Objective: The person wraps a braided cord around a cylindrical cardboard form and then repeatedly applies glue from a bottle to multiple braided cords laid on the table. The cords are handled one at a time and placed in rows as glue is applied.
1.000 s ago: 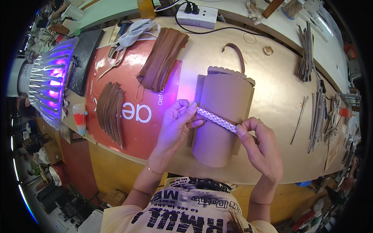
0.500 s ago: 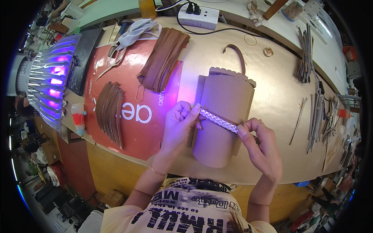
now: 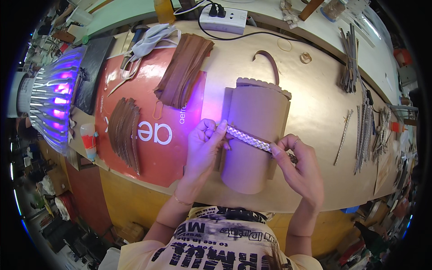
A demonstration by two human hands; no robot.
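Holding a shiny braided strip [image 3: 248,139] with both hands, I keep it stretched across the middle of the frame. My left hand [image 3: 204,146] pinches one end between thumb and fingers, and my right hand [image 3: 299,168] pinches the other end. The strip lies over a brown cardboard roll [image 3: 254,135] that rests on a long tan table [image 3: 315,103].

Under the left part of the table top is a big red mat [image 3: 148,148] with white letters. Two piles of thin brown strips sit on it, one pile [image 3: 184,72] near the top middle and one pile [image 3: 125,132] at the left. A purple lamp [image 3: 56,103] glows at the far left of the frame, and its light makes a purple spot on the mat just beside my left hand.

A white power strip [image 3: 223,19] with a black cord sits at the top middle. A white cloth [image 3: 150,36] lies in the upper left. More thin sticks and strips [image 3: 366,130] lie at the right side of the table. Around the table, the room looks crowded with small things that are too blurry to tell.
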